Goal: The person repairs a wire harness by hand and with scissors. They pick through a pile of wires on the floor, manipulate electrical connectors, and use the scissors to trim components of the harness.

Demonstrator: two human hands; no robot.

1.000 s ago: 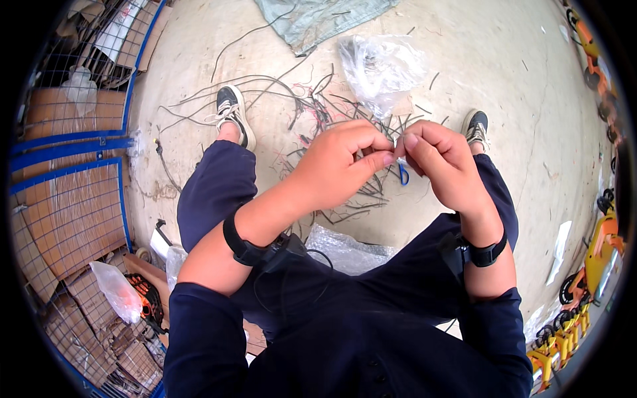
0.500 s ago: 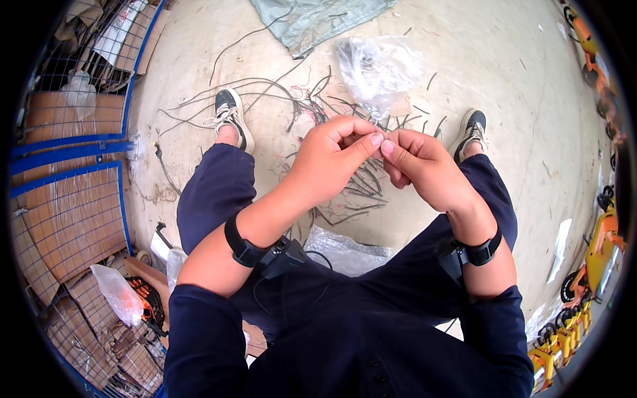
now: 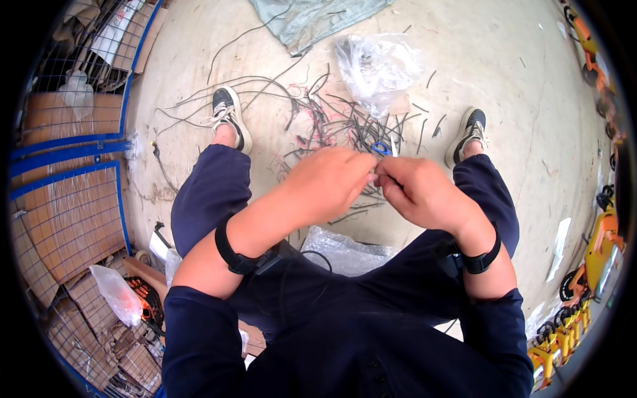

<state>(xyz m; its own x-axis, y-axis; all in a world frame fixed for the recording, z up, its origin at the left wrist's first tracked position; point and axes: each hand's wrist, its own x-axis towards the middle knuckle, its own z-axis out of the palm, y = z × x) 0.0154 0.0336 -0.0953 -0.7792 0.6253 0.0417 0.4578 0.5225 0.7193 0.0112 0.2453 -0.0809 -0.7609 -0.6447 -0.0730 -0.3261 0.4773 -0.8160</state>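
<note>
My left hand [image 3: 332, 180] and my right hand [image 3: 424, 189] meet in front of me, above the floor between my legs. The fingers of both are closed in a pinch, fingertip to fingertip. Whatever sits between them is too small or hidden to name. Just beyond the fingertips lies a tool with a blue handle [image 3: 381, 148], probably scissors, partly covered by my hands. Around and beneath it spreads a heap of cut black wires [image 3: 355, 126], with thin red strands [image 3: 318, 126] mixed in.
A clear plastic bag [image 3: 378, 69] lies beyond the wires, a grey-green sheet [image 3: 312, 26] farther off. Bubble wrap [image 3: 345, 251] rests between my thighs. Blue-framed mesh cages [image 3: 70, 212] stand at left, with a bag [image 3: 118, 295] nearby. Yellow-orange equipment [image 3: 604, 245] lines the right.
Both hands have moved down toward me, and the left has turned its back upward. The blue handle and more of the wire heap have come into sight beyond them.
</note>
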